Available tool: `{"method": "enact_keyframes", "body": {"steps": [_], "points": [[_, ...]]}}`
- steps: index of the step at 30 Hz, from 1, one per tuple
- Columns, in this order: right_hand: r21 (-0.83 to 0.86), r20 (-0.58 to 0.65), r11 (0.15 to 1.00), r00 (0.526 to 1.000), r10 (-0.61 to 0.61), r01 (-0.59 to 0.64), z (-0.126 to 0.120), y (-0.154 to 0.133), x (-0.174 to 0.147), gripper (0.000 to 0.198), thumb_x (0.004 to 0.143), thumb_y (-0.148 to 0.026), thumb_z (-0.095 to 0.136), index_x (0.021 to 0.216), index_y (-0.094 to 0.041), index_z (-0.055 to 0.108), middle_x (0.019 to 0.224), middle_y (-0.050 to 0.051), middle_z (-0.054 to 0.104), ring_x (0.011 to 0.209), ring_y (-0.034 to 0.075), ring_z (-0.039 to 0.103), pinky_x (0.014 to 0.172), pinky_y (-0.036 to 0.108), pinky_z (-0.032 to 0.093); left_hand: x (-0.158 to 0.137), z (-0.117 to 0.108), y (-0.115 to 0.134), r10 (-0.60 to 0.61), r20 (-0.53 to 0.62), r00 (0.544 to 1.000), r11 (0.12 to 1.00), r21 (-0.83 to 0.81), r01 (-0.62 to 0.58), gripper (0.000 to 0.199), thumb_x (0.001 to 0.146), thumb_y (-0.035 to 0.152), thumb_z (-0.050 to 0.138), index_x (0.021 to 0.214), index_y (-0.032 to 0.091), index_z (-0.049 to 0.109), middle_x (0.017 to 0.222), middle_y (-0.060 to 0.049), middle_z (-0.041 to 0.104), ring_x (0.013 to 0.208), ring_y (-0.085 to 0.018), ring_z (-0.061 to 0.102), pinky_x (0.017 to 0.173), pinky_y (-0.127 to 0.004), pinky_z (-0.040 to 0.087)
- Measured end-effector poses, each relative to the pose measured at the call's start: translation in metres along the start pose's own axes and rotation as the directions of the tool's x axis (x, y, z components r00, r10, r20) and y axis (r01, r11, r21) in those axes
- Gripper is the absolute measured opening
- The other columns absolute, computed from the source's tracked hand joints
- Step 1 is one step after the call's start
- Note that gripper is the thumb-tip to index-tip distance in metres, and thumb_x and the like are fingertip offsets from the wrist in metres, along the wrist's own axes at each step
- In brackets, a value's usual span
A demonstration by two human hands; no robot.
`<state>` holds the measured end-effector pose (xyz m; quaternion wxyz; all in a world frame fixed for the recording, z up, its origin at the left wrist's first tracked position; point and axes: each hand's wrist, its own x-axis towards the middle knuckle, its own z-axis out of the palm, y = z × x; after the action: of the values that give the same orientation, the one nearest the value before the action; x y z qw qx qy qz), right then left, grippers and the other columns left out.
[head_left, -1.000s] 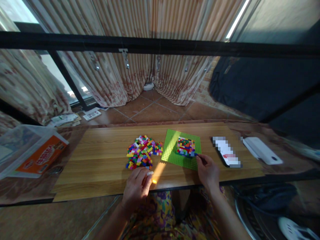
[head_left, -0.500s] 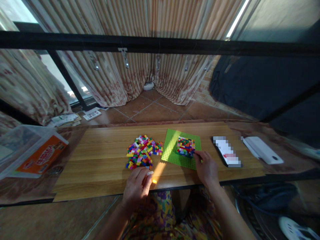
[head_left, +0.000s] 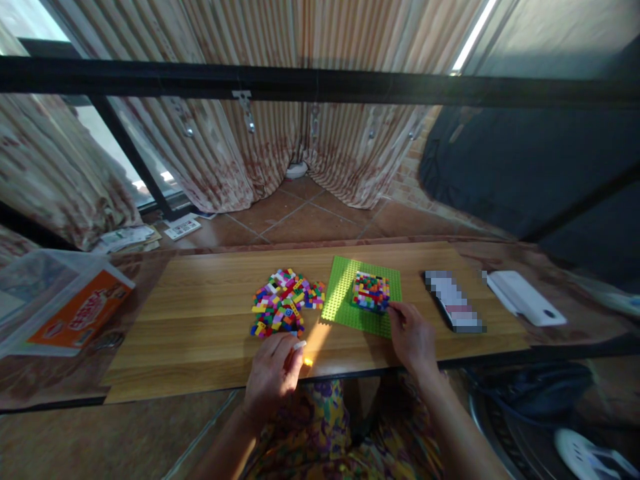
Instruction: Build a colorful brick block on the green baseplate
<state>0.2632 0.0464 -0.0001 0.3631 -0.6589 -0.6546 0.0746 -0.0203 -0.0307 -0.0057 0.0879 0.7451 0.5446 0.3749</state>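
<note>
A green studded baseplate (head_left: pixel 340 293) lies on the wooden table, with a square block of many-coloured toy bricks (head_left: pixel 371 291) built up on it. My right hand (head_left: pixel 414 333) is at the near right corner of this block, its thumb and fingertips pinched together; whether a small brick is between them I cannot make out. To the left lies a heap of loose coloured bricks (head_left: pixel 283 303). Just in front of the heap, my left hand (head_left: pixel 274 367) is closed, with a small white brick (head_left: pixel 299 345) pinched at the fingertips.
A phone (head_left: pixel 453 301) lies right of the baseplate on the table (head_left: pixel 200 300). Beyond the right end sits a white flat object (head_left: pixel 525 297). A clear plastic box with an orange label (head_left: pixel 80 313) stands at the left. A black bar (head_left: pixel 320 85) crosses the view above.
Both hands keep almost the same places, the right still at the block's corner and the left still with the white brick. The whole view has shifted very slightly.
</note>
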Motion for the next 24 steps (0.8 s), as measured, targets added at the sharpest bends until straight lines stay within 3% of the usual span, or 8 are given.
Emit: {"method": "enact_keyframes", "body": {"steps": [13, 24], "points": [[0.141, 0.008, 0.981, 0.991, 0.131, -0.131, 0.009, 0.001, -0.008, 0.038, 0.087, -0.046, 0.047, 0.099, -0.015, 0.065, 0.089, 0.013, 0.071, 0.076, 0.023, 0.065, 0.07, 0.034, 0.049, -0.001, 0.004, -0.001, 0.016, -0.022, 1.0, 0.999, 0.034, -0.015, 0.009, 0.09, 0.018, 0.053, 0.095, 0.019, 0.06, 0.091, -0.006, 0.066, 0.087, -0.019, 0.061, 0.082, -0.033, 0.051], [0.106, 0.021, 0.983, 0.989, 0.146, -0.148, 0.01, -0.005, -0.02, 0.036, 0.086, -0.038, 0.047, 0.113, -0.017, 0.059, 0.084, 0.008, 0.07, 0.074, 0.022, 0.065, 0.066, 0.032, 0.046, 0.002, 0.002, 0.003, 0.037, -0.038, 0.999, 0.999, 0.039, -0.036, 0.01, 0.09, 0.016, 0.052, 0.095, 0.019, 0.06, 0.091, -0.005, 0.065, 0.088, -0.018, 0.06, 0.082, -0.033, 0.051]]}}
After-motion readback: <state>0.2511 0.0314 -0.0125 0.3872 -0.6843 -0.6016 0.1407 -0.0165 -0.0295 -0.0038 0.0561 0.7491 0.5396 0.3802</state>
